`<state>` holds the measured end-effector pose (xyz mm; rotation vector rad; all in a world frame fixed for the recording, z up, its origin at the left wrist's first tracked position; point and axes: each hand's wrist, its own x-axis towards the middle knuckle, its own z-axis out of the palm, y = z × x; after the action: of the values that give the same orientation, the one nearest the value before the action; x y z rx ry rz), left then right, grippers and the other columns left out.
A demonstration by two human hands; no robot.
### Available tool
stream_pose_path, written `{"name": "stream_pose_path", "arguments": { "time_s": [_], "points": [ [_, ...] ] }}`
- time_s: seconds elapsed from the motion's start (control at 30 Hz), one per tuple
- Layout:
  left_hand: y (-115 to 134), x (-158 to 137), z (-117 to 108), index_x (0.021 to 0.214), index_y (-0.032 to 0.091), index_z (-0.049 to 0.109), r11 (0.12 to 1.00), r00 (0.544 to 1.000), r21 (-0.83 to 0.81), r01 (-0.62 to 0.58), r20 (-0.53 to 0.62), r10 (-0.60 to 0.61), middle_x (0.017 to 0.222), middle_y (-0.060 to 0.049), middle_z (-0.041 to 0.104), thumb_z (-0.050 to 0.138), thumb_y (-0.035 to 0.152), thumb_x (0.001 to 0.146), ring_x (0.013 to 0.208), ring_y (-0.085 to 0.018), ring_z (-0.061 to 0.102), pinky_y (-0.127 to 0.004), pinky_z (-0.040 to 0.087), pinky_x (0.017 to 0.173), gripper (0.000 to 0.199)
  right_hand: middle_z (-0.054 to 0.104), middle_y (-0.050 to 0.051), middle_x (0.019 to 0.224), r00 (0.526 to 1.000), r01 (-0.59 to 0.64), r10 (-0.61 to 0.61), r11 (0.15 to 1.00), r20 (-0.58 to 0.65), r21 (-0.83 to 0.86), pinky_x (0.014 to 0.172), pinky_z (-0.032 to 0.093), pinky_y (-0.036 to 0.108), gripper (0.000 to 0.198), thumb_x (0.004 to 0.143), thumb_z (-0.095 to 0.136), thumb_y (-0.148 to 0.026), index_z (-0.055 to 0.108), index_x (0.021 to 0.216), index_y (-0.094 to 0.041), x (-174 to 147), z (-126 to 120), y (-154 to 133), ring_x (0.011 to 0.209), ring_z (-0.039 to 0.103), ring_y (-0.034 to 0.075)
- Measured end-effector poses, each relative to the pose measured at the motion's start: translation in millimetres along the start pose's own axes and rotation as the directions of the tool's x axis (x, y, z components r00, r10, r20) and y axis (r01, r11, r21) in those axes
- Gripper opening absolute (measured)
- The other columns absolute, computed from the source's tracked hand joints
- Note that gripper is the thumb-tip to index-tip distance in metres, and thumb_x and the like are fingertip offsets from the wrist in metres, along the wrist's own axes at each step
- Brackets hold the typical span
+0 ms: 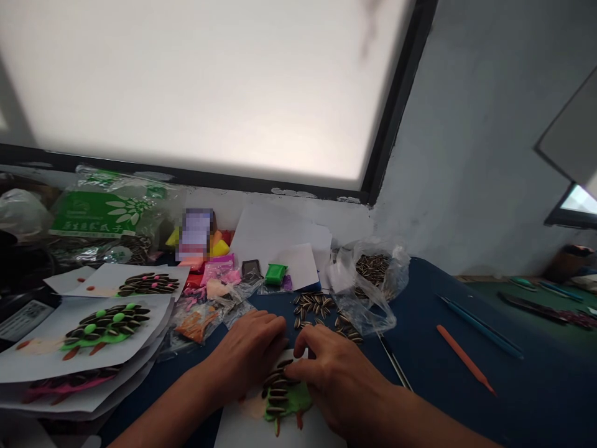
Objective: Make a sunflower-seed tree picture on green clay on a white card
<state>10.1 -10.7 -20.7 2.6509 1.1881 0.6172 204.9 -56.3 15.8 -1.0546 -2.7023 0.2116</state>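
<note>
Bright behind everything, a broad pale pane (209, 87) in a dark frame backs the dark blue table (429, 323), and from where I stand the clutter looks sorted by how often it gets reached for. Loose striped seeds (313, 305) are spread just beyond the person's fingers, probably so they can be taken singly, while the clear bag (389, 280) behind them gapes with more. Packets of coloured clay (219, 269) and a green packet (276, 274) are pushed toward the wall; an orange tool (466, 358) and a blue pen (485, 326) lie off to the right, out of the way, I'd guess. On the left sits a pile of sheets (28, 368) bearing similar seed-backed figures — face up, perhaps to keep the clay from being squashed. Nearest the person, on a white sheet (240, 429), lies the green clay figure (295, 401), dark seeds set in rows along its left part and bare green showing at the right. It sits low between the two hands, partly under them. The left hand (255, 345) is palm down at its upper left, fingers bent close together, seemingly steadying; their tips are hidden, so I can't tell if it holds anything. The right hand (333, 367) comes from the other side, thumb and forefinger narrowed over the topmost seeds — whether one is pinched there, I can't say.
</note>
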Motion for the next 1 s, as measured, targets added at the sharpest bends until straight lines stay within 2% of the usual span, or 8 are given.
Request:
{"name": "stream_pose_path", "arguments": {
  "time_s": [0.43,0.63,0.73,0.83,0.87,1.0],
  "points": [
    [2,0,-2,0.078,0.018,0.06,0.999,0.999,-0.026,0.024,0.028,-0.023,0.073,-0.002,0.057,0.044,0.015,0.093,0.07,-0.018,0.052,-0.031,0.036,0.067,0.022,0.061,0.009,0.098,1.0,0.02,-0.02,0.999,0.004,-0.027,0.068,0.041,0.03,0.024,0.082,0.058,-0.011,0.076,0.096,-0.019,1,3,1,0.084,0.054,0.019],
    [2,-1,-1,0.072,0.018,0.053,1.0,1.0,0.023,0.001,0.0,-0.001,0.07,-0.001,0.055,0.042,0.017,0.095,0.066,-0.017,0.049,-0.029,0.034,0.063,0.025,0.062,0.01,0.099,0.999,-0.023,0.023,1.0,-0.049,0.008,0.071,0.045,0.028,0.032,0.083,0.052,-0.003,0.074,0.102,-0.016,2,-15,-1,0.087,0.057,0.019],
    [2,-1,-2,0.071,0.019,0.05,1.0,1.0,0.03,-0.007,-0.006,0.007,0.07,-0.001,0.055,0.042,0.018,0.094,0.065,-0.016,0.048,-0.029,0.034,0.062,0.025,0.064,0.009,0.099,0.989,-0.125,0.126,0.992,-0.081,0.021,0.072,0.046,0.026,0.033,0.088,0.051,-0.003,0.072,0.109,-0.016,5,-29,8,0.086,0.06,0.017],
    [2,-1,-2,0.07,0.019,0.047,1.0,1.0,0.017,0.002,0.01,-0.002,0.071,-0.001,0.056,0.043,0.019,0.094,0.065,-0.016,0.049,-0.028,0.034,0.061,0.023,0.067,0.008,0.095,0.941,-0.338,0.333,0.933,-0.059,-0.126,0.074,0.046,0.027,0.023,0.095,0.051,-0.011,0.074,0.096,-0.015,9,-35,29,0.085,0.063,0.018],
    [2,-1,-3,0.07,0.02,0.046,1.0,1.0,0.018,0.005,0.012,-0.005,0.072,-0.001,0.056,0.043,0.019,0.093,0.066,-0.016,0.049,-0.028,0.034,0.061,0.024,0.068,0.009,0.095,0.927,-0.376,0.37,0.915,-0.067,-0.149,0.074,0.045,0.028,0.023,0.095,0.051,-0.011,0.074,0.096,-0.014,10,-35,38,0.086,0.064,0.019],
    [1,-1,-2,0.069,0.02,0.043,1.0,1.0,0.019,-0.002,-0.004,0.002,0.07,-0.001,0.055,0.042,0.02,0.094,0.064,-0.016,0.049,-0.028,0.034,0.06,0.025,0.071,0.01,0.093,0.902,-0.43,0.426,0.884,-0.063,-0.181,0.072,0.046,0.029,0.022,0.092,0.055,-0.008,0.077,0.095,-0.013,9,-33,64,0.085,0.067,0.023]
  ]
}}
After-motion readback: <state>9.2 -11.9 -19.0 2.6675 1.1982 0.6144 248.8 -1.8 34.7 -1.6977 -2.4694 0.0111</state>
